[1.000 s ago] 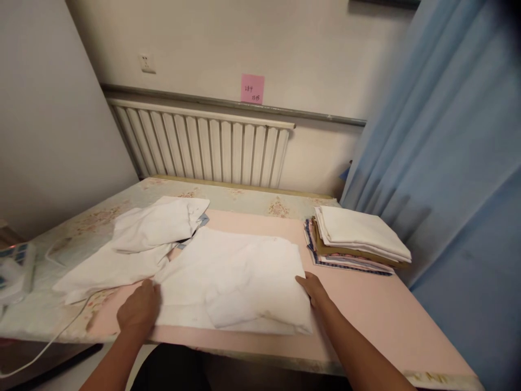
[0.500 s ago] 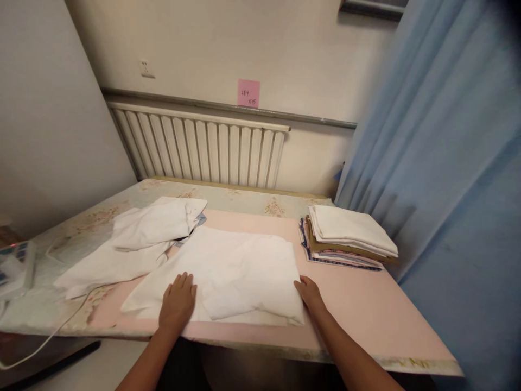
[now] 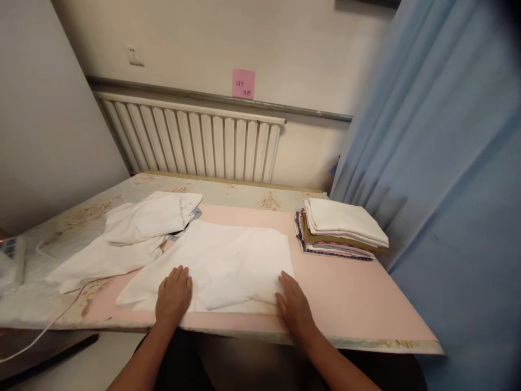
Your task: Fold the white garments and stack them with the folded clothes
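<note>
A white cloth (image 3: 236, 260), partly folded over itself, lies spread on the pink table cover (image 3: 345, 304). Flat on its left part rests my left hand (image 3: 175, 293), fingers stretched out. At the cloth's right front corner is my right hand (image 3: 295, 307), its fingers apart and touching the fabric's edge. Nothing shows gripped in either hand. To the left, a loose heap of white fabric (image 3: 142, 222) overlaps the cloth's far left side, with a bit of blue-grey material under it.
A stack of folded fabrics (image 3: 345, 222), white on top, stands at the right by a blue curtain (image 3: 407, 163). A white device (image 3: 14, 266) and a white cable (image 3: 49, 328) are at the left. Behind the table are a radiator (image 3: 195, 136) and a pink note (image 3: 243, 84).
My right hand has gone from pinching the cloth's right edge to lying open on its corner. My left hand stays flat on the cloth. The view has shifted slightly.
</note>
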The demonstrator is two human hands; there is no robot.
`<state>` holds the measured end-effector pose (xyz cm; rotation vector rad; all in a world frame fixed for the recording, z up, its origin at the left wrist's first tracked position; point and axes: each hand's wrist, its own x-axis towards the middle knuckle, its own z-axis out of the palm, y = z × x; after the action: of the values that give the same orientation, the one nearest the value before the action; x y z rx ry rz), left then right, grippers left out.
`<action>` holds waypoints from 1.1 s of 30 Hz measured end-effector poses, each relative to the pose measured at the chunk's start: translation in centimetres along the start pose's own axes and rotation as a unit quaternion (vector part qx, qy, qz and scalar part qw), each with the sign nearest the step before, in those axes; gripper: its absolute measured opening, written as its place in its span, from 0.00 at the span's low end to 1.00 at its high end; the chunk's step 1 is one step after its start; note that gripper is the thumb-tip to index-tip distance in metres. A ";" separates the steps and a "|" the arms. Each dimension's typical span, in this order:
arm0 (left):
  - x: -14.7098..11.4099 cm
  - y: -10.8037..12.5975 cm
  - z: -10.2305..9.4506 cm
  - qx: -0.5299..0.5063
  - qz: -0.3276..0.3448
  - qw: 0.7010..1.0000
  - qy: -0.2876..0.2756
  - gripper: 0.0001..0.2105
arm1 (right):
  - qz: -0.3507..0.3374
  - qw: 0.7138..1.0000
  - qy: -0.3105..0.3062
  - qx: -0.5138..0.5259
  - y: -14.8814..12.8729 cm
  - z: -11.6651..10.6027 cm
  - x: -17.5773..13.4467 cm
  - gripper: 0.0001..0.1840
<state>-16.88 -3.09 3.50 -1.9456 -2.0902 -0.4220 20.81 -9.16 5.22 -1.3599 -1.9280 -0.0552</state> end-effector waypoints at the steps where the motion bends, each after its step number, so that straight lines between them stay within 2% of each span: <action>1: 0.0 0.0 0.0 -0.002 0.003 1.000 0.005 0.20 | -0.018 1.000 -0.016 -0.010 -0.2 0.3 -0.3 0.25; 6: 0.1 0.0 0.1 0.000 0.004 1.000 0.005 0.20 | -0.045 0.996 -0.061 -0.053 1.8 1.2 -2.1 0.31; 12: 0.2 0.1 0.0 -0.009 0.004 1.000 0.003 0.20 | -0.008 0.996 -0.032 -0.088 5.1 0.6 -4.2 0.34; 18: 0.3 0.2 -0.1 -0.014 -0.006 1.000 -0.009 0.20 | 0.019 0.994 -0.027 -0.102 4.9 0.9 -4.5 0.36; 24: 0.2 0.1 0.1 -0.012 -0.001 1.000 0.009 0.21 | -0.004 0.994 -0.032 -0.108 5.2 0.3 -4.6 0.35; 33: 0.5 -0.4 -0.2 -0.031 0.000 0.999 -0.014 0.20 | 0.014 0.992 -0.036 -0.118 4.6 0.1 -4.6 0.36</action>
<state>-17.29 -2.75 3.87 -1.9959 -2.1185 -0.4685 25.22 -10.80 0.67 -1.5621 -2.0115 -0.2288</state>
